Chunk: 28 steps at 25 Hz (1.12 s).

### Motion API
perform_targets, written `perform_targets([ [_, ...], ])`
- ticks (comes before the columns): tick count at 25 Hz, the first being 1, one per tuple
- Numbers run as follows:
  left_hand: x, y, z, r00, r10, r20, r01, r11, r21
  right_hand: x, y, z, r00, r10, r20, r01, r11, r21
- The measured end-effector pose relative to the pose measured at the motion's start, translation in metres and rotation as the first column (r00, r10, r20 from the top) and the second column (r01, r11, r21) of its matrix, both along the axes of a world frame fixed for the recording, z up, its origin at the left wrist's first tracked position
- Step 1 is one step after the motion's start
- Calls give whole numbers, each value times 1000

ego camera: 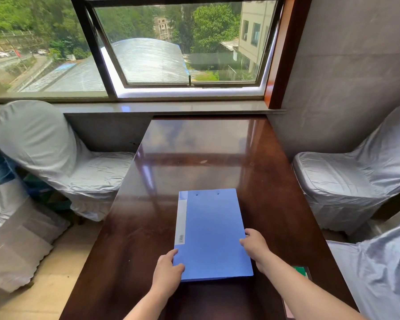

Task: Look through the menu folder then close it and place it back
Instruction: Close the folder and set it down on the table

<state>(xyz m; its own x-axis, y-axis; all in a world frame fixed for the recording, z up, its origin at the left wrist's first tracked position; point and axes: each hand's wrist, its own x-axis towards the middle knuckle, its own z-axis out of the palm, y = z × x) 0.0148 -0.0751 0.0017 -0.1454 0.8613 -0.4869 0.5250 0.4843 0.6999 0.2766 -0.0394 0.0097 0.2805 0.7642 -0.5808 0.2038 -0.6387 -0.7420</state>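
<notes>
A blue menu folder lies closed and flat on the dark wooden table, its white-labelled spine along the left edge. My left hand grips the folder's near left corner, thumb on top of the cover. My right hand holds the right edge near the front, fingers curled around it. Both forearms reach in from the bottom of the view.
Chairs in silvery fabric covers stand on both sides: one at the left, two at the right. A small green object lies by my right forearm. A window sill and window bound the table's far end.
</notes>
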Motion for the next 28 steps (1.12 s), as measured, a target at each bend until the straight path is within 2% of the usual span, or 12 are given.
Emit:
perform_targets([
  [5,-4,2,0,998,18,66,-20,999,29,2,-5,-7,999,-6,43,7,1000,-26],
  [12,-12,4,-2,982,161,95,-164,986,20,18,-19,-14,992,-76,102,77,997,2],
  [16,-15,10,-6,982,132,132,-133,991,1,18,-20,-13,995,-65,80,67,998,-14],
  [20,-14,18,-8,979,87,186,-84,996,-26,9,-10,-12,1000,26,14,-26,998,-54],
  [23,-13,24,-10,972,84,221,-75,996,-47,2,-5,-15,994,105,30,-103,993,-61],
  [28,-13,29,-15,971,19,239,-18,1000,-6,4,-10,-21,994,94,51,-92,995,-47],
])
